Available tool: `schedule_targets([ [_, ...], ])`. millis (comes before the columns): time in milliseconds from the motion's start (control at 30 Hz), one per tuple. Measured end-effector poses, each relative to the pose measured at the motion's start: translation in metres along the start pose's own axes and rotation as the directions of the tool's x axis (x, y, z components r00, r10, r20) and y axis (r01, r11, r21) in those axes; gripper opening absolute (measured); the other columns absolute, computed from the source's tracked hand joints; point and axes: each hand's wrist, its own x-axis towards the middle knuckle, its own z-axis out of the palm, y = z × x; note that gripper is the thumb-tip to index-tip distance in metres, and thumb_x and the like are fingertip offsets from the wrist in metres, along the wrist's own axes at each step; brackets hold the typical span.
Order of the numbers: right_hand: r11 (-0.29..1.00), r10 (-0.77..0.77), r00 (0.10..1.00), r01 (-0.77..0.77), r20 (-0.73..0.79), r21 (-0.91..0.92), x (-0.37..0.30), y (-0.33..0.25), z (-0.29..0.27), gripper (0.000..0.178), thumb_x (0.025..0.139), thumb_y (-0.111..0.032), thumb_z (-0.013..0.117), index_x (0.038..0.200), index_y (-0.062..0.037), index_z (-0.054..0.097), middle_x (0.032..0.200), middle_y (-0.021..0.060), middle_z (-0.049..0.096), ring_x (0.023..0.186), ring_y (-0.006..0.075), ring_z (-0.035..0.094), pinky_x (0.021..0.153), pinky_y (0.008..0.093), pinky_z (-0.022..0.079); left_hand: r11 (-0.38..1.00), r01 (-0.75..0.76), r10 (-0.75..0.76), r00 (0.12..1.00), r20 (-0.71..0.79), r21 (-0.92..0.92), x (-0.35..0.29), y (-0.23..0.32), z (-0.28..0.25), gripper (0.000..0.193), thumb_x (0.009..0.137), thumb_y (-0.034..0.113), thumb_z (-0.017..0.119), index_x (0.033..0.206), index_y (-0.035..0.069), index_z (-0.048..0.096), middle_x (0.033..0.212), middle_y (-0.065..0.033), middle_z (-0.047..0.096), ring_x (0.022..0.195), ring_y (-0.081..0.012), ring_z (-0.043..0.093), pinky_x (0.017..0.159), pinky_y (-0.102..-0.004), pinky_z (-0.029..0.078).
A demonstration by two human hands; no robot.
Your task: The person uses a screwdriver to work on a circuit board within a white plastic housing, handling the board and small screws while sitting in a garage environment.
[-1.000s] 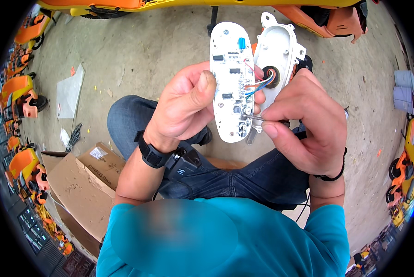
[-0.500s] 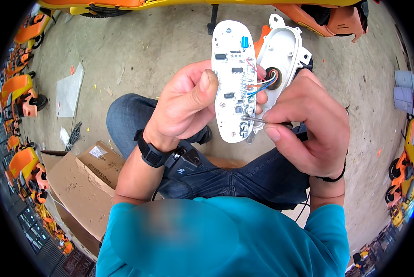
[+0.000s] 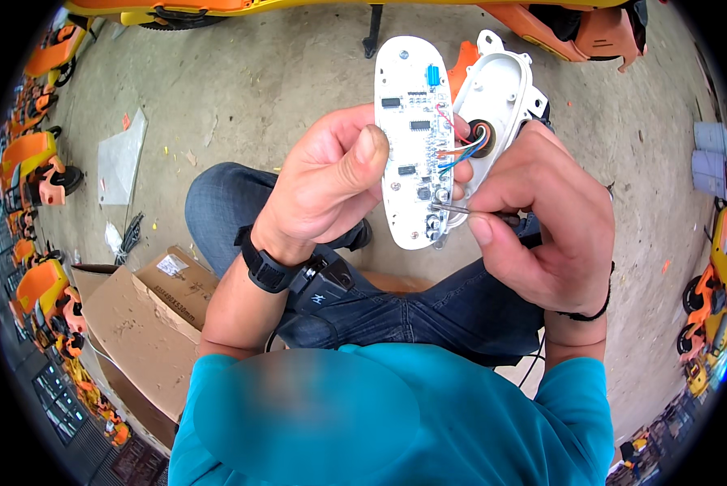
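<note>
My left hand (image 3: 327, 178) grips a long white circuit board (image 3: 401, 144) with rounded ends, thumb on its left edge and fingers behind it. The board stands upright, its chips, capacitors and a blue part facing me. In my right hand (image 3: 546, 219) a thin dark metal tool (image 3: 458, 211) is pinched between thumb and forefinger. Its tip meets the board's lower right, beside the round capacitors; its exact kind cannot be made out. Coloured wires (image 3: 463, 151) run from the board's right edge to a hole in a white plastic housing (image 3: 497, 85), partly hidden behind my right hand.
Beyond my hands stands a yellow and orange vehicle (image 3: 299, 10). An opened cardboard box (image 3: 136, 312) is at my left, near a bundle of black cable (image 3: 130, 239) and a flat pale sheet (image 3: 122, 162) on the concrete floor. Orange ride-on vehicles (image 3: 31, 154) line the left side.
The board has shifted slightly to the right, and the housing with it. The tool's tip stays at the same lower right area of the board; both grips are unchanged.
</note>
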Motion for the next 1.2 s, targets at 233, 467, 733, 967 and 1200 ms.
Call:
schedule_targets([
  [233,0.999,-0.016,1.0,0.017,-0.016,0.044,0.0,0.003,-0.003,0.011,0.067,-0.001,0.066,0.075,-0.0015,0.059,0.07,0.0057,0.055,0.064,0.019,0.048,0.057,0.0283,0.037,1.0,-0.027,0.027,1.0,-0.013,-0.003,0.0,0.002,-0.001,0.078,0.089,0.052,0.052,0.13,-0.013,0.038,0.105,-0.0224,0.061,0.091,-0.0265,0.064,0.078,-0.0365,0.055],
  [467,0.997,-0.062,0.998,0.062,-0.011,0.051,0.002,0.005,-0.001,0.01,0.07,-0.001,0.065,0.077,-0.0011,0.058,0.071,0.006,0.055,0.065,0.0184,0.048,0.057,0.0276,0.036,1.0,-0.013,0.014,1.0,-0.012,0.026,-0.001,0.004,-0.001,0.08,0.088,0.052,0.054,0.13,-0.014,0.036,0.106,-0.0229,0.06,0.093,-0.0265,0.064,0.08,-0.0358,0.055],
  [733,0.999,-0.011,1.0,0.011,-0.006,0.053,0.001,0.002,-0.003,0.009,0.073,-0.004,0.065,0.077,-0.0012,0.058,0.072,0.006,0.055,0.065,0.0163,0.048,0.056,0.0257,0.035,0.999,-0.024,0.024,1.0,-0.002,0.029,-0.003,0.005,-0.001,0.08,0.088,0.052,0.054,0.13,-0.014,0.036,0.106,-0.0236,0.06,0.094,-0.0277,0.065,0.08,-0.0361,0.055],
  [967,0.999,-0.027,1.0,0.027,-0.005,0.034,0.0,0.003,-0.005,0.009,0.071,-0.005,0.065,0.076,-0.0018,0.057,0.072,0.0059,0.056,0.064,0.0169,0.048,0.056,0.0266,0.036,0.999,-0.022,0.022,1.0,0.004,0.025,-0.001,0.006,0.0,0.08,0.088,0.052,0.056,0.128,-0.014,0.037,0.106,-0.024,0.06,0.094,-0.0276,0.065,0.08,-0.036,0.055],
  [1200,0.998,0.009,0.998,-0.005,-0.063,0.056,0.002,0.002,-0.012,0.01,0.068,-0.006,0.065,0.073,-0.0033,0.056,0.07,0.0049,0.055,0.062,0.0178,0.048,0.056,0.0282,0.035,1.0,-0.001,0.001,1.0,-0.028,-0.012,-0.003,0.006,0.001,0.079,0.086,0.051,0.058,0.126,-0.014,0.04,0.103,-0.0242,0.062,0.092,-0.0288,0.065,0.08,-0.0369,0.054],
])
